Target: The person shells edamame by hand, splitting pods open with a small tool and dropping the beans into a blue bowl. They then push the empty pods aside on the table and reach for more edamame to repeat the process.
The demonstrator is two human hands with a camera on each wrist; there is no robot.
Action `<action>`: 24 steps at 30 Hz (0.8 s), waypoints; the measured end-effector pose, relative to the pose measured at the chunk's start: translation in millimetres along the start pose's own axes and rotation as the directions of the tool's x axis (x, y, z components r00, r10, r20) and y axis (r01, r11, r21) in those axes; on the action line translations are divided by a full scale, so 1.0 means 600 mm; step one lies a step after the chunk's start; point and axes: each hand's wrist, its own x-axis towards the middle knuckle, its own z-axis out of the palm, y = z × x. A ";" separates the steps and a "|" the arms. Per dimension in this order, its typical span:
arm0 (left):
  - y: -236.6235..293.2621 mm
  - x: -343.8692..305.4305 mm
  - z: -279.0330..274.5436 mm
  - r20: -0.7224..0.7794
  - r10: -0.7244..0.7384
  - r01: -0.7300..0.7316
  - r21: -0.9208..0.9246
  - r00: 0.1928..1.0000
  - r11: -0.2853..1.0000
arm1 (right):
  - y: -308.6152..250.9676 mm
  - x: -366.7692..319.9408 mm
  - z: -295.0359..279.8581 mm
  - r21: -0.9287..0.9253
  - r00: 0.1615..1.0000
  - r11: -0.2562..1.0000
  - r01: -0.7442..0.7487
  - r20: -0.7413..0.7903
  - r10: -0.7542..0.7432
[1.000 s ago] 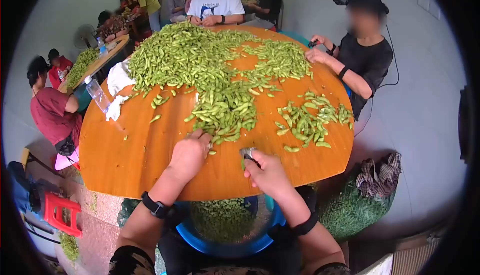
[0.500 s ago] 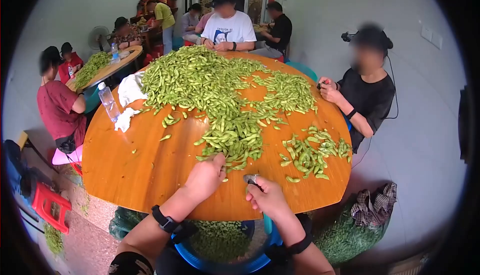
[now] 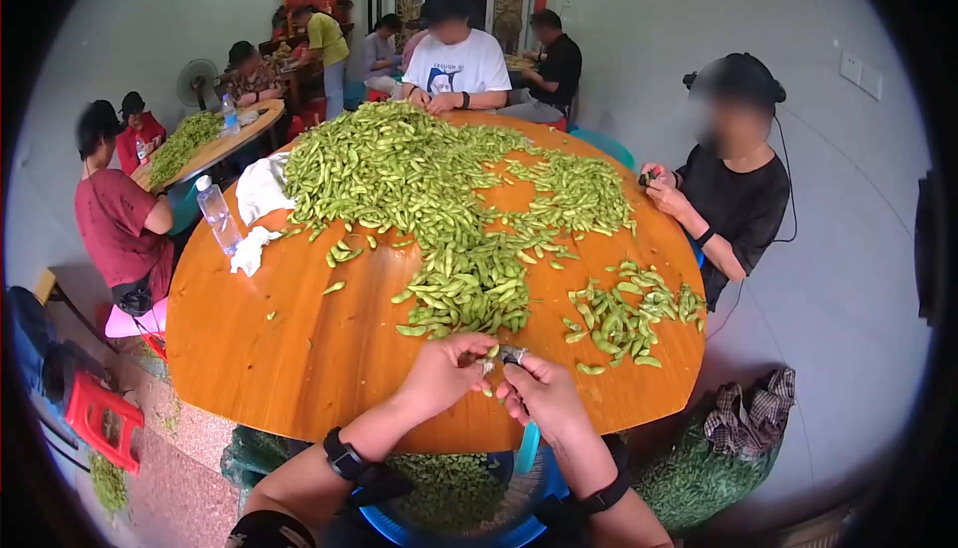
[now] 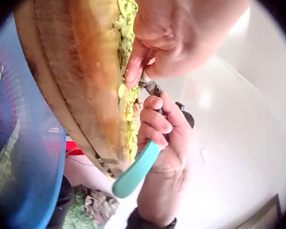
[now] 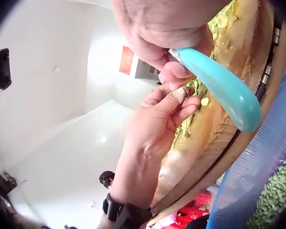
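Observation:
Over the table's near edge, my left hand (image 3: pixel 439 376) pinches a green soybean pod (image 3: pixel 493 351) between thumb and fingers. A pale wrapping (image 5: pixel 179 95) covers its thumb tip. My right hand (image 3: pixel 549 395) grips a tool with a curved turquoise handle (image 5: pixel 224 88); its dark, metallic front end (image 4: pixel 151 88) points at the left fingertips. The hands are almost touching, and the curled fingers hide part of the tool. Just beyond them lies the near end of a large heap of soybean pods (image 3: pixel 464 283) on the round wooden table (image 3: pixel 259 368).
Below the table edge sits a blue basin (image 3: pixel 399 531) with shelled beans (image 3: pixel 439 488). A smaller pod pile (image 3: pixel 629 313) lies to the right. A bottle (image 3: pixel 218 214) and white cloth (image 3: pixel 262 189) stand left. People sit across and at the right; a red stool (image 3: pixel 105 418) is lower left.
My left hand has left the heap's near edge with a pod and come right, to the tool. The right hand keeps its grip. The head view has tilted up.

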 end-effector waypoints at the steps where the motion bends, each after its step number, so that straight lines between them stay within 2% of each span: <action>1: -0.003 0.003 0.000 0.005 -0.006 0.006 -0.002 1.000 1.000 | 0.001 0.002 0.000 0.003 1.000 1.000 -0.005 -0.006 0.005; 3: -0.016 0.011 0.004 0.027 0.215 -0.217 0.167 0.976 0.962 | 0.003 0.005 -0.003 0.038 0.999 0.999 -0.002 0.049 0.000; 4: -0.018 0.014 0.007 0.046 0.195 -0.200 0.157 0.980 0.967 | 0.004 0.005 -0.003 0.048 1.000 0.999 -0.019 0.026 0.017; 6: -0.018 0.016 0.011 0.048 0.233 -0.233 0.378 0.971 0.896 | 0.004 0.003 -0.003 -0.007 1.000 1.000 0.008 -0.012 -0.008; 7: -0.021 0.016 0.014 0.066 0.213 -0.222 0.367 0.975 0.903 | 0.004 0.001 -0.005 0.001 0.999 1.000 -0.010 -0.035 0.010; 9: -0.021 0.017 0.018 0.062 0.290 -0.288 0.427 0.955 0.857 | 0.001 -0.001 -0.008 0.004 1.000 1.000 0.002 -0.008 -0.002; 14: -0.021 0.019 0.020 0.096 0.197 -0.219 0.357 0.976 0.908 | 0.007 -0.006 -0.012 0.001 1.000 1.000 0.014 -0.004 -0.014; 16: -0.016 0.015 0.023 0.162 0.412 -0.426 0.569 0.897 0.703 | 0.005 -0.008 -0.013 -0.022 1.000 1.000 0.003 -0.010 -0.003; 20: -0.013 0.013 0.015 0.228 0.361 -0.424 0.572 0.904 0.702 | 0.004 -0.011 -0.019 -0.008 1.000 1.000 -0.005 -0.002 0.005; 23: -0.020 0.020 0.009 0.212 0.343 -0.403 0.502 0.915 0.765 | -0.003 -0.015 -0.016 -0.022 1.000 1.000 0.006 0.009 -0.005; 24: -0.022 0.022 0.008 0.163 0.329 -0.367 0.459 0.930 0.809 | -0.008 -0.019 -0.012 -0.045 1.000 0.999 -0.005 -0.010 0.005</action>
